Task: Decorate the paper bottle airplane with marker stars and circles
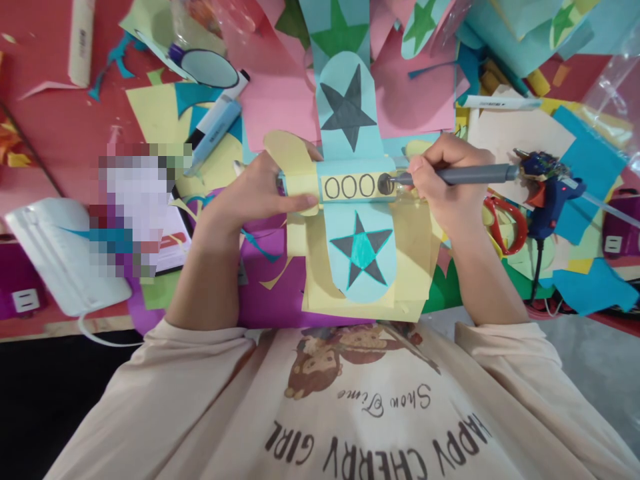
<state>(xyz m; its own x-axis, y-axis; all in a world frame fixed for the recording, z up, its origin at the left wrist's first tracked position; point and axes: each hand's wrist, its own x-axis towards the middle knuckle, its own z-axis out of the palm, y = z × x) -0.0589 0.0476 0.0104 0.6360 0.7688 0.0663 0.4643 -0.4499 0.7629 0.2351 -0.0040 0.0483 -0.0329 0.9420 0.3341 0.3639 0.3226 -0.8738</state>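
A paper aeroplane (356, 220) lies in front of me, with light blue wings bearing dark stars and a yellow body with several drawn circles. My left hand (260, 193) is closed around the yellow tail end of the body, holding it steady. My right hand (443, 183) grips a grey marker (460, 175) whose tip touches the rightmost circle (385, 184), which is filled in dark. Yellow paper sheets (415, 273) lie under the plane.
Coloured paper scraps cover the red table. A blue glue gun (547, 200) and red scissors (507, 223) lie right of my hand. A blue-capped marker (215, 130) and a white pen (500, 102) lie further back. A white device (55, 253) sits at left.
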